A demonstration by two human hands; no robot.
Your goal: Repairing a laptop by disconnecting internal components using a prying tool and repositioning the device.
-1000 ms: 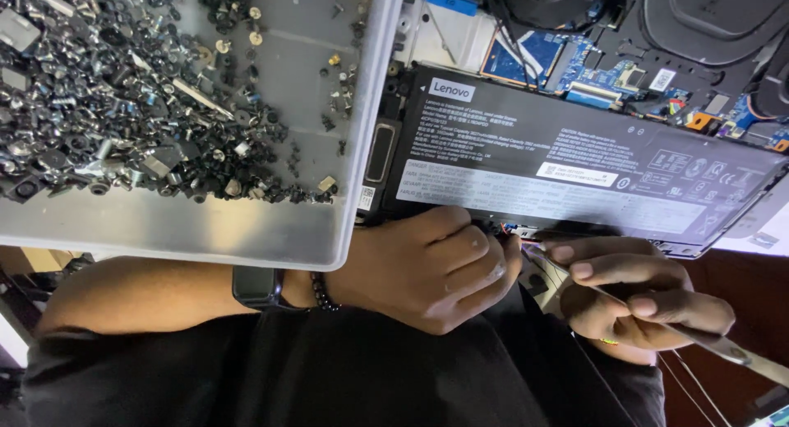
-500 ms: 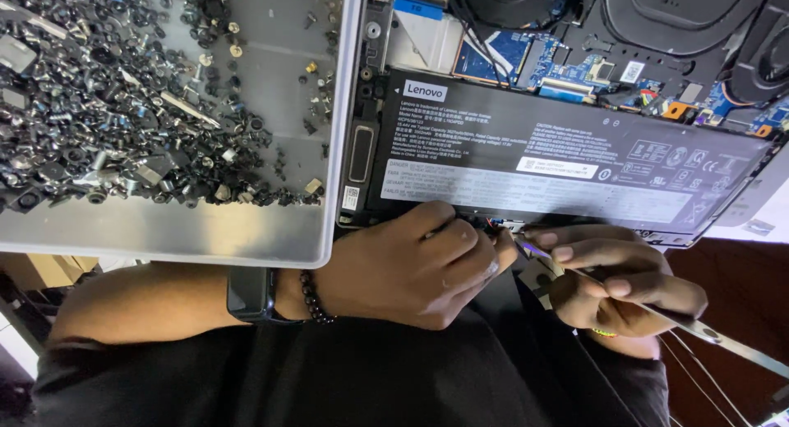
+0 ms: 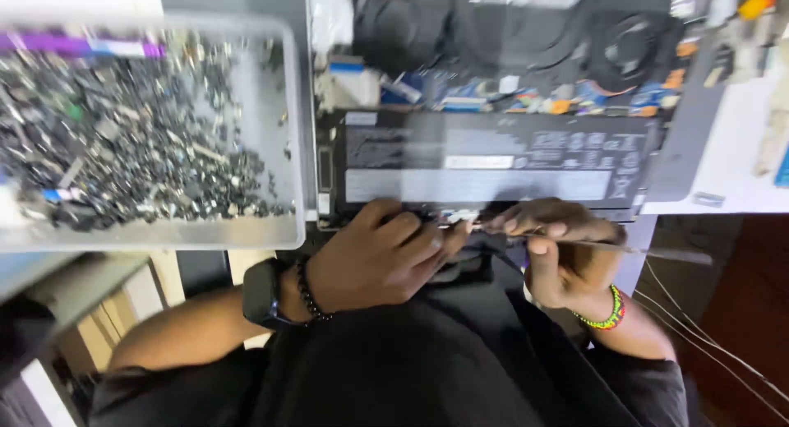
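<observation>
- The battery [image 3: 485, 168] lies long-ways, left to right, along the near edge of the opened laptop [image 3: 682, 139].
- Left hand [image 3: 374, 258] is clenched at that edge, touching it.
- Right hand [image 3: 567, 254] grips a thin metal tool [image 3: 649, 250], tip pointing left between both hands.

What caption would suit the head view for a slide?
Left hand and right hand, holding a thin metal tool, meet at the near edge of an opened laptop's black battery.
</observation>
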